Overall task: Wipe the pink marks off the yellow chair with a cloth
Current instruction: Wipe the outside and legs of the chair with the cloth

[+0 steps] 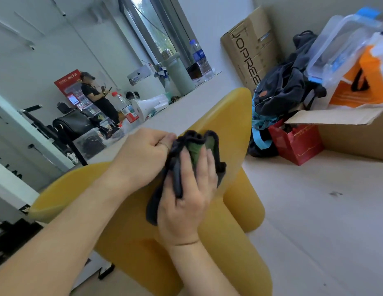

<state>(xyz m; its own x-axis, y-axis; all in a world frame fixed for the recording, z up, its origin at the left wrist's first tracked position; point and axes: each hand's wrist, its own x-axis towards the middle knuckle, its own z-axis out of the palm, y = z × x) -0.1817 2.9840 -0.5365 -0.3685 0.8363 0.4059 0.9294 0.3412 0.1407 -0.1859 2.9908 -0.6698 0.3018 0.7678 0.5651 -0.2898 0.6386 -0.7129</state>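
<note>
Cloth point(199, 138): dark with a green patch, bunched up against the back of the yellow chair point(229, 116). Looks soft, light and floppy, so folds and slips easily. Best held in a tight wad, flat side pressed to the chair. Pinched at its edge by the curled fingers point(162, 141) of the left hand point(143, 154). Gripped by the right hand point(190, 195) too, one fold tucked between thumb and fingers. No pink marks to be seen. Hard, smooth chair; probably fine to rub firmly.
</note>
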